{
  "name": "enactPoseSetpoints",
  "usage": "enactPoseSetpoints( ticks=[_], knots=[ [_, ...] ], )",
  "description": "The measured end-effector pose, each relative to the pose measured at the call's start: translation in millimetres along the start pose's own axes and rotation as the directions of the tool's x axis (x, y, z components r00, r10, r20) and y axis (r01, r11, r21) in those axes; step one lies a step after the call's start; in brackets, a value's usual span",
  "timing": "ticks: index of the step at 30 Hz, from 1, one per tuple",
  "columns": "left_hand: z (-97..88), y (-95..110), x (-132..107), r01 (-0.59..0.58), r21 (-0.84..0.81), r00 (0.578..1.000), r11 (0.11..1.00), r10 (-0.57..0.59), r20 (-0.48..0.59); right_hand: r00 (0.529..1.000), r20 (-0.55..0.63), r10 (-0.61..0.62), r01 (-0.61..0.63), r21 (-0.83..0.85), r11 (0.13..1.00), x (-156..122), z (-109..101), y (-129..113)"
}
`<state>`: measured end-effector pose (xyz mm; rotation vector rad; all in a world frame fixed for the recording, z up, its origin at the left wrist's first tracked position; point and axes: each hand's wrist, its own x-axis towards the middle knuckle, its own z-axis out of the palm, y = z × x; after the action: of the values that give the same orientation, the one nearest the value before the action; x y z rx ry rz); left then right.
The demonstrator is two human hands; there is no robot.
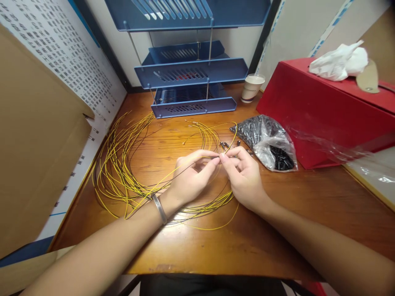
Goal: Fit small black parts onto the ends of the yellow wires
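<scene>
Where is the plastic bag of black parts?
The plastic bag lies on the table right of the right hand, beside the red box, in the head view.

You pinch 1 thin yellow wire point(197, 153) at its tip; its length curves back into the looped wire bundle point(114, 176).

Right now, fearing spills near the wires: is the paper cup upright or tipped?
Upright: the paper cup stands on its base, rim on top.

Left hand point(190, 177) and right hand point(242, 174) pinch, fingertips touching.
</scene>
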<state>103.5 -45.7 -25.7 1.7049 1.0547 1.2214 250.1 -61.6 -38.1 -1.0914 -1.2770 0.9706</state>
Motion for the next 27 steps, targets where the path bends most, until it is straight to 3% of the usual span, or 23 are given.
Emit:
enactPoseSetpoints(
  ticks=[6,13,27],
  knots=[
    [-0.1,-0.9,0.6,-0.026,0.004,1.000,1.000,0.026,-0.004,1.000,-0.001,0.016,-0.016,0.026,1.000,-2.0,-1.2,-0.4],
    [-1.1,-2.5,1.1,-0.055,0.058,0.998,0.997,0.056,-0.008,0.996,-0.085,-0.039,0.049,0.113,0.992,0.5,-0.1,-8.0],
    [-0.9,-0.5,1.4,-0.069,0.052,0.998,0.996,0.069,-0.008,0.999,-0.023,-0.049,0.050,0.041,0.998,0.9,1.1,-5.9]
  ],
)
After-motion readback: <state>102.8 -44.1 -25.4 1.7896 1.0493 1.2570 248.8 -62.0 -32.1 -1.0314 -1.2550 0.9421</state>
